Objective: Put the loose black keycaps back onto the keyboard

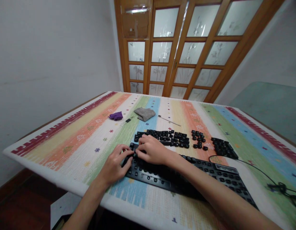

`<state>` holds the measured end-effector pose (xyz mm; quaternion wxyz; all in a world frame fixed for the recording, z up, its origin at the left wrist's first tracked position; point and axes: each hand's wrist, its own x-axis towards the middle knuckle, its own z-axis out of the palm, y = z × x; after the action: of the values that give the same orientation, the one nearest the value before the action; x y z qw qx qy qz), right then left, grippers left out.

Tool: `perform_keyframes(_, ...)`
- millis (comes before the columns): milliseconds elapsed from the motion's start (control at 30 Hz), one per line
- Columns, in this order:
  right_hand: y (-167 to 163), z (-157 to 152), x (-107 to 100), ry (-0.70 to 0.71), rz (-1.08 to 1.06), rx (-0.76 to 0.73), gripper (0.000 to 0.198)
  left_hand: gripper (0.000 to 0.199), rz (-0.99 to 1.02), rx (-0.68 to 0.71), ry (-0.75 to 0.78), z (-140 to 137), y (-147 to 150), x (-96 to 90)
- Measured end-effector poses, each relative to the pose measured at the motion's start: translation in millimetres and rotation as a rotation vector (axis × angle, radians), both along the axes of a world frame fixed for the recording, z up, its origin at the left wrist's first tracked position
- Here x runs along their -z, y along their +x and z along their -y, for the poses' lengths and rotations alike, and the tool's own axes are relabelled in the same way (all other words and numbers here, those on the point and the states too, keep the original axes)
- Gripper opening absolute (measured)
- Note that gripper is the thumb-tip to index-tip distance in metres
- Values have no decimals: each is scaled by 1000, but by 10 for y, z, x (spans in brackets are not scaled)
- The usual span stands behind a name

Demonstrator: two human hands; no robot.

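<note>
A black computer keyboard (148, 177) lies at a slant on the table in front of me, most of its keycaps off and the small key posts showing. My left hand (117, 163) reaches over its upper left corner, thumb and index finger curled nearly together. Right beside it, my right hand (151, 150) bends down with its fingertips pinched at the same corner. What sits between the fingertips is too small and hidden to make out. Loose black keycaps (178, 139) are laid out in rows just behind the keyboard, partly covered by my right hand.
Number-pad keycaps (223, 147) form a block on the right. The keyboard's cable (255, 171) runs off to the right edge. Farther back lie a purple cloth (116, 116), a grey cloth (145, 113), a small black object (128, 120) and a thin rod (169, 120). A striped tablecloth (73, 159) covers the table.
</note>
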<state>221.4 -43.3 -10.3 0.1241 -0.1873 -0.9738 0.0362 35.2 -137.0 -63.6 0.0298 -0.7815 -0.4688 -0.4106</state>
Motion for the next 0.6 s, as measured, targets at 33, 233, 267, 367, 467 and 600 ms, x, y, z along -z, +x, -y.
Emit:
perform_keyframes(33,33,-112,-30,-44,-40,72,26,20,-6,4,6,0,-3,0)
perform_keyframes(233,176,-763,36,-84,-93,458,22,22,-39,33,35,-2,-17,-2)
perform_keyframes(267,183,-832,71,-80,-86,477,21,23,-40,37,35,-2,-19,-2)
perform_keyframes(367,165,-957,163,-85,-62,502,23,23,-39,35,7,-3,-19,-4)
perform_keyframes(467,109,-1010,218,-95,-39,505,23,23,-42,31,-29,0,-15,-7)
perform_keyframes(600,32,-1059,243,-112,-26,493,20,21,-58,20,-54,5,-9,-8)
